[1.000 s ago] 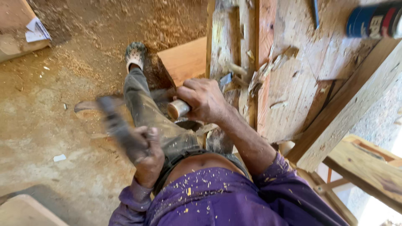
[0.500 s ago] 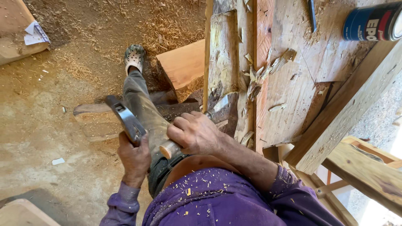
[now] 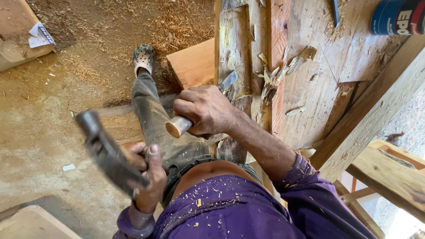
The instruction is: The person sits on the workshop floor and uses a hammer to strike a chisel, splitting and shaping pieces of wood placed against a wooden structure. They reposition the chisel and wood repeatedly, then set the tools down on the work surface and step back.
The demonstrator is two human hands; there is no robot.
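Wooden-handled chisel point(image 3: 201, 108) runs from 7 to 1 o'clock, its steel blade tip pointing up at a rough log point(image 3: 234, 57) on the table point(image 3: 318, 88). The right hand point(image 3: 206, 108) is clenched round the handle's middle, butt end sticking out below the grip. The left hand point(image 3: 148, 175) grasps a motion-blurred hammer point(image 3: 108, 152), its handle mostly hidden.

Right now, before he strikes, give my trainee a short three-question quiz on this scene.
1. True or false: the right hand grips a wooden-handled chisel.
2. What does the left hand hold? A) saw B) dark hammer C) brush
3. The chisel's blade meets a rough ____ lying along the workbench.

Key: 1 true; 2 B; 3 log.
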